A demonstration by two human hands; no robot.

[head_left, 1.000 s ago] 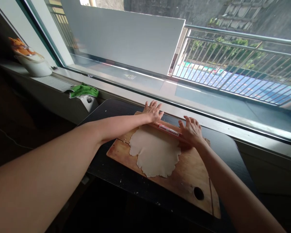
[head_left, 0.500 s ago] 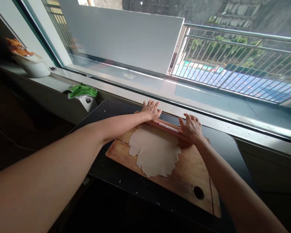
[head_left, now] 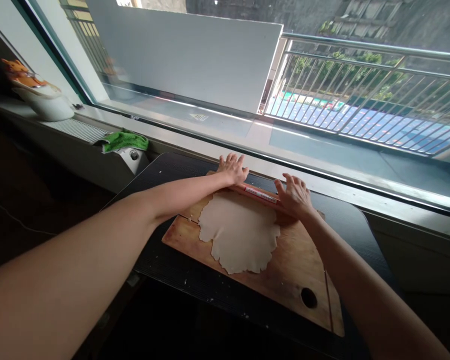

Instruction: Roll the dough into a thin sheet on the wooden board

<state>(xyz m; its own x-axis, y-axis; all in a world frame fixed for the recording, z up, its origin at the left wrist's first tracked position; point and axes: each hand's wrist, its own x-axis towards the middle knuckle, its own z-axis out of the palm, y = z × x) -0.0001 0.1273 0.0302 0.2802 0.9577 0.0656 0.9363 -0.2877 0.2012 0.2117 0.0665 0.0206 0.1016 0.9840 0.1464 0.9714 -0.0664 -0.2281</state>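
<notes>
A wooden rolling pin [head_left: 260, 194] with a printed label lies across the far edge of a thin, ragged-edged sheet of dough [head_left: 242, 237]. The dough is spread flat on a wooden cutting board [head_left: 296, 272] with a round hole near one corner. At the rolling pin's left end, my left hand [head_left: 233, 170] presses with its palm, fingers stretched out past the pin and spread. My right hand [head_left: 295, 194] rests likewise on the right end, its fingers extended and apart. Both palms cover the pin's ends.
The board lies on a black table [head_left: 153, 255] dotted with small crumbs. Past the table's far side run a window sill and glass. On a ledge at left are a green cloth [head_left: 125, 141] and a white container [head_left: 47, 102] with an orange toy [head_left: 22, 74] on top.
The rolling pin has turned slightly, so its label shows more fully. Both hands stay on it, and the dough looks the same. The view has shifted a little.
</notes>
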